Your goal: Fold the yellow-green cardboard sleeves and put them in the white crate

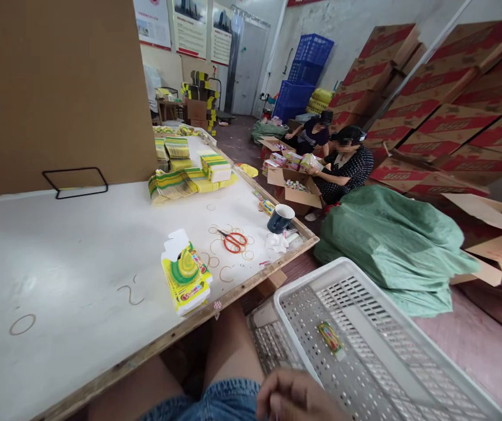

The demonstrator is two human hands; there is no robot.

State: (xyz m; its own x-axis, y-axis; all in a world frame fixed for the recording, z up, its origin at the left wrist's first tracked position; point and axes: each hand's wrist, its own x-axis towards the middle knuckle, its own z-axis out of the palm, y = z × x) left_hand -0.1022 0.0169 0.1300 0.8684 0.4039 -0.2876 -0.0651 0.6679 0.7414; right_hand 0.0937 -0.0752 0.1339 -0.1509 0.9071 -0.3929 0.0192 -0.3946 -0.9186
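Note:
My right hand is at the bottom edge of the view, over my lap beside the white plastic crate. Its fingers are curled together, and whatever they may hold is hidden. My left hand is out of view. A small yellow-green packet lies on the perforated bottom of the crate. On the white table in front of me is a stack of flattened yellow-green printed cartons near the front edge. Red-handled scissors lie behind it among several loose rubber bands.
A dark mug and crumpled tissue sit near the table's right corner. Bundled cartons lie farther back, beside a large cardboard sheet. Right of the table are a green sack, open boxes and two seated people.

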